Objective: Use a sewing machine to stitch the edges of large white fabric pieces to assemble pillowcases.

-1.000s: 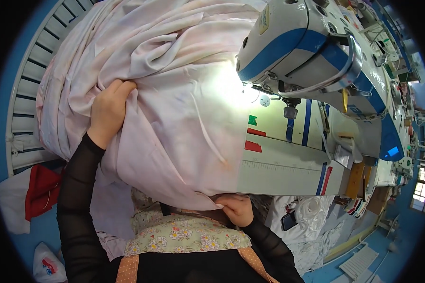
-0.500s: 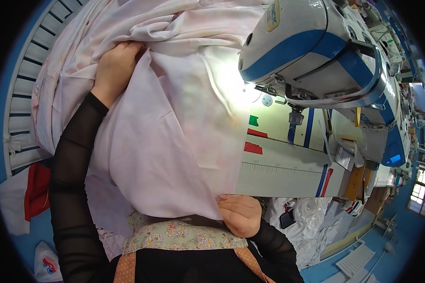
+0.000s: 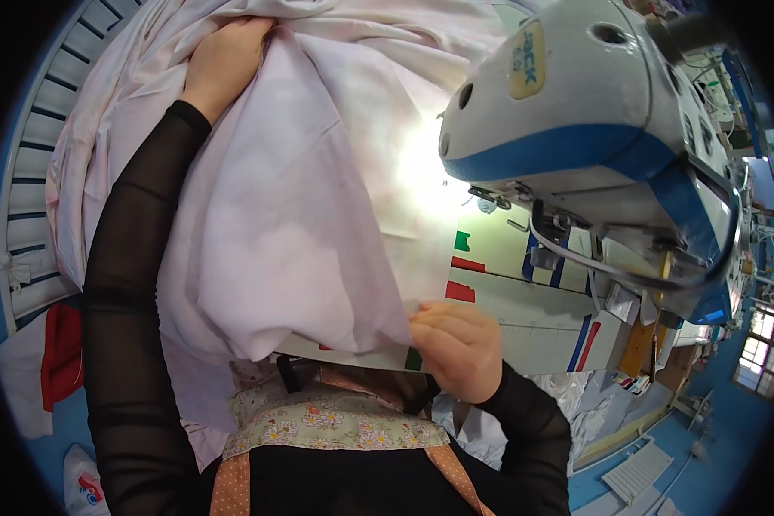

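Spread wide over the white sewing table point(image 3: 525, 322) and spilling off its left edge: a large sheet of pale pink, softly creased woven fabric point(image 3: 284, 224), bunched high at the far side, smoother near the body, brightly lit beside the needle. Looming at the right, a bulky white-and-blue industrial sewing machine point(image 3: 593, 129), head above the cloth's right margin. Stretched far forward, left hand point(image 3: 225, 58), fingers closed into the heaped folds, probably to keep the bulk drawn taut. Closer in, right hand point(image 3: 457, 344), fingers curled, pinching the cloth's near corner at the table edge, seemingly to align that hem.
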Demonstrator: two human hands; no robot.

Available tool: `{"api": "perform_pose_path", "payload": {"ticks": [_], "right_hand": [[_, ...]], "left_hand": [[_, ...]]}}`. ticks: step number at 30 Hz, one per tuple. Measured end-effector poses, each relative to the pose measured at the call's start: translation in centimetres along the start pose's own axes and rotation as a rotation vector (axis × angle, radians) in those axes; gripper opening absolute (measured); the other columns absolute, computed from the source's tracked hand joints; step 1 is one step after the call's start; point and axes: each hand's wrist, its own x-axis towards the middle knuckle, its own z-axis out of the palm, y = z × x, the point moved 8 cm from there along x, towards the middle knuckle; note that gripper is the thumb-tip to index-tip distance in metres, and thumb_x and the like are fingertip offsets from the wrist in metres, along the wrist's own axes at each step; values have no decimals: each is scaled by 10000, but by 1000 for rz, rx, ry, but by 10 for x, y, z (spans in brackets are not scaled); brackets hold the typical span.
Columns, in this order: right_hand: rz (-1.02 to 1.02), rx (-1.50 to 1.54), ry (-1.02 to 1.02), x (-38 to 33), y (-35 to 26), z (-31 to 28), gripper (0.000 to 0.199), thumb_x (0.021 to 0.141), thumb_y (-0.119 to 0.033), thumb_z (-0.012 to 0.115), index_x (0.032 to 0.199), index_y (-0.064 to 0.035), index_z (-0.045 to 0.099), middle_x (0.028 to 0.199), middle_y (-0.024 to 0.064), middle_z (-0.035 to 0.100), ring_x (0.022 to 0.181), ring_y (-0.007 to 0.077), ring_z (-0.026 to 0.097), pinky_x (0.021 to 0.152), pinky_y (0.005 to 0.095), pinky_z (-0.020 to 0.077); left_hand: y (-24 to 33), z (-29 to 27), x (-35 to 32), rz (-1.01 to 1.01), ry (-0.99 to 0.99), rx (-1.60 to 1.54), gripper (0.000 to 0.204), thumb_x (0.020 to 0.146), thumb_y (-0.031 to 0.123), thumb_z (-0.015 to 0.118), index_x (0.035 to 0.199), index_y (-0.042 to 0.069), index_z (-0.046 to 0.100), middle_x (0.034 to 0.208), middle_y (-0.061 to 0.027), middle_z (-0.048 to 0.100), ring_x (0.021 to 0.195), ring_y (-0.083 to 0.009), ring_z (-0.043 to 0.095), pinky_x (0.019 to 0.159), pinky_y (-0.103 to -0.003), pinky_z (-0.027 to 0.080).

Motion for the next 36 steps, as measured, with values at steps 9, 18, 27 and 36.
{"api": "perform_pose_path", "payload": {"ticks": [9,18,27,36], "right_hand": [[46,-87,23,44,38,-6,162,728,27,675,881,-24,659,853,109,689,826,312,681,759,368,537],[228,-105,69,54,37,-5,106,853,-28,640,953,-22,673,828,134,679,754,286,657,680,316,505],[-505,-256,91,24,-184,52,331,717,-19,644,1047,-32,671,966,123,683,885,311,676,843,409,564],[-243,-168,238,-79,-192,43,235,672,56,652,896,-17,665,862,111,692,813,294,694,770,384,577]], "left_hand": [[-82,3,8,-47,145,-155,252,927,109,473,1105,65,646,1059,-166,667,964,-347,628,843,-391,502],[-76,-370,-147,-158,178,-146,245,905,-11,506,1120,-19,624,1066,-158,666,954,-271,652,877,-324,496],[134,-456,-293,405,-188,-185,327,629,193,670,929,68,703,595,38,393,470,-140,436,425,-327,264],[242,-395,-248,1066,-550,-1155,156,857,177,647,942,46,660,691,-21,546,588,-148,562,500,-293,424]]}}
